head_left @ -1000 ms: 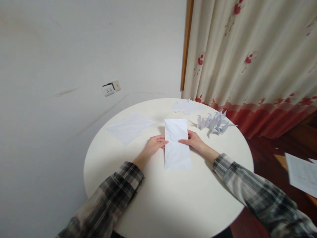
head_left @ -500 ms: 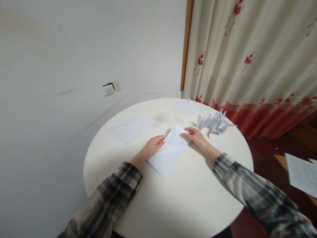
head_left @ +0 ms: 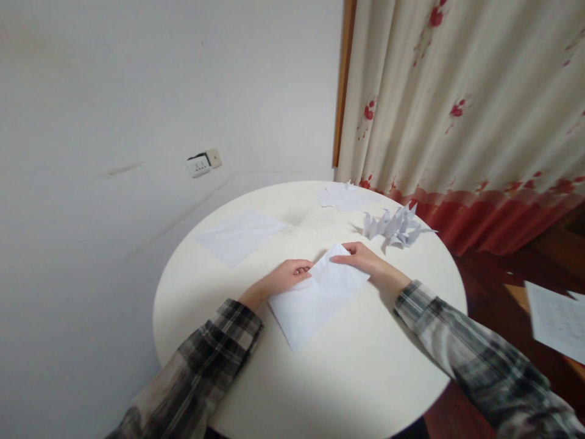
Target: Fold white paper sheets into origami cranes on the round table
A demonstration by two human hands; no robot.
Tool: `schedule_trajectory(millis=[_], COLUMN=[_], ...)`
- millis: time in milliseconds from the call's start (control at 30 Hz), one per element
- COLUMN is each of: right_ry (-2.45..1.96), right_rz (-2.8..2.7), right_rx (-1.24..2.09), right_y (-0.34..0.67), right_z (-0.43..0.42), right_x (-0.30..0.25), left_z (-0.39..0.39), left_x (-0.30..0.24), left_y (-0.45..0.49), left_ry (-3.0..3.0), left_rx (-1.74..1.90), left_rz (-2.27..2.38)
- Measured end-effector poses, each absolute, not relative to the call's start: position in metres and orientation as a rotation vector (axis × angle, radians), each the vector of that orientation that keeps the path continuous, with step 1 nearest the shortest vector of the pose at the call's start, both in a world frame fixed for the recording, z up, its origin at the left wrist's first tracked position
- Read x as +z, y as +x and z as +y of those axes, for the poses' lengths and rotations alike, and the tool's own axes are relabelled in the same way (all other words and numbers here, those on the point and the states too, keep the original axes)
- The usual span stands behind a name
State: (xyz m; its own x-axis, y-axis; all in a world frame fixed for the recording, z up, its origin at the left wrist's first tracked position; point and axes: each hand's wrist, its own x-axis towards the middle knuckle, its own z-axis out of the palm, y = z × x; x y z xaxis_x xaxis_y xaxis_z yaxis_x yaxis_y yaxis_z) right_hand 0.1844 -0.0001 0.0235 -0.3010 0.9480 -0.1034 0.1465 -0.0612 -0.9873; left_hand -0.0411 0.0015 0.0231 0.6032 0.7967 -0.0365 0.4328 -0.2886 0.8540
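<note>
The left hand's (head_left: 286,276) and right hand's (head_left: 362,258) fingers (head_left: 343,260) pinch the folded white paper (head_left: 317,302), which hides some fingertips.

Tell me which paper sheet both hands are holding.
The front sheet, between left hand and right hand; the sheet at left and far papers lie untouched.

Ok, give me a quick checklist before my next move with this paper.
1. Left hand gripping the held paper at its left edge: ok.
2. Right hand gripping it near the top corner: ok.
3. Folded paper pieces apart from the held paper: ok.
4. Flat sheet on the left apart from the left hand: ok.
5. Inner creases sharp: cannot tell.
</note>
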Motion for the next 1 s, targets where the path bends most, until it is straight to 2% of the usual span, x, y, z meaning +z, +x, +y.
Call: schedule_trajectory(millis=[167, 467, 767, 1000], right_ry=[-1.231, -1.208, -1.200, -1.193], right_rz=[-1.481, -1.545, -1.474, -1.410], right_rx=[1.496, 1.252, 1.272, 1.024], right_y=[0.186, 0.185, 0.183, 0.184], right_z=[0.001, 0.010, 0.007, 0.013], right_x=[0.019, 0.010, 0.014, 0.012], left_z=[-0.002, -0.003, -0.003, -0.002], left_x=[0.027, 0.028, 0.031, 0.028], left_y=[-0.039, -0.039, -0.038, -0.040], left_ry=[1.907, 1.956, 1.901, 1.915], left_rx=[0.476, 0.491, 0.574, 0.591], left_rz=[0.998, 1.005, 1.044, 1.030])
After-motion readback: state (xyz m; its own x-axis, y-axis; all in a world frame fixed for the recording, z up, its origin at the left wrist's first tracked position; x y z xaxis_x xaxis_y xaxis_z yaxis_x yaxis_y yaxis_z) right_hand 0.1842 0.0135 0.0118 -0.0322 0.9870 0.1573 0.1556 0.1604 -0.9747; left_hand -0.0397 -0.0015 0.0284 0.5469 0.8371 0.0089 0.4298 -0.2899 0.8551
